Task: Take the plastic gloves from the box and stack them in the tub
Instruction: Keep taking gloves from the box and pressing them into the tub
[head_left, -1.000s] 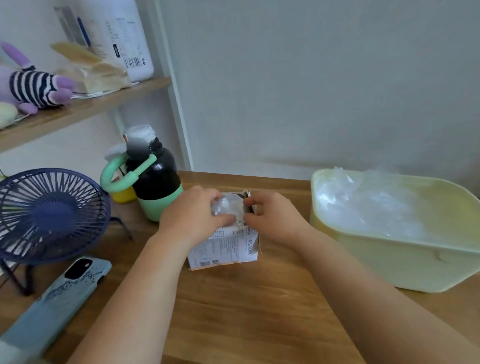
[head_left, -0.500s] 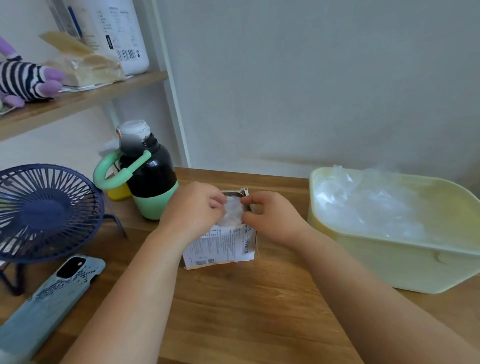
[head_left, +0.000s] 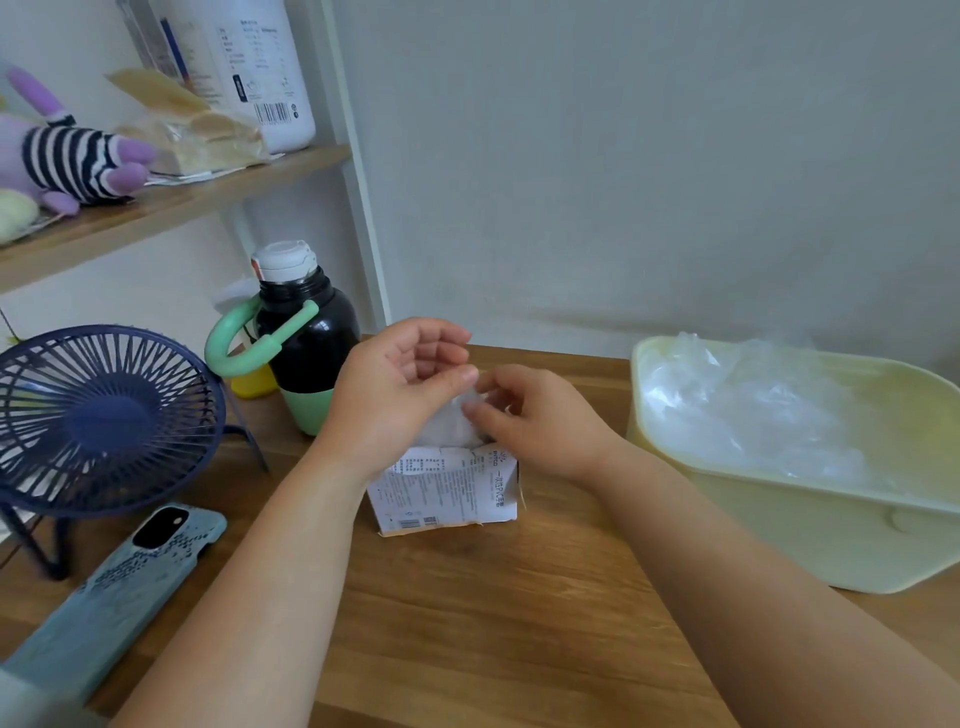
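Pinching glove (head_left: 449, 423) above box (head_left: 447, 491), left hand (head_left: 395, 395) and right hand (head_left: 540, 421) grip it, bottle (head_left: 306, 343) behind, tub (head_left: 831, 525) beside.

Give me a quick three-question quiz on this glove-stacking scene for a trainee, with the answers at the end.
1. True or false: the tub is empty.
2. What are the left hand and right hand pinching? A) a glove at the box mouth B) a bottle cap C) a phone
3. Fill in: the box stands between the tub and the black-and-green ____.
Key: 1 false, plastic gloves already lie in it; 2 A; 3 bottle.
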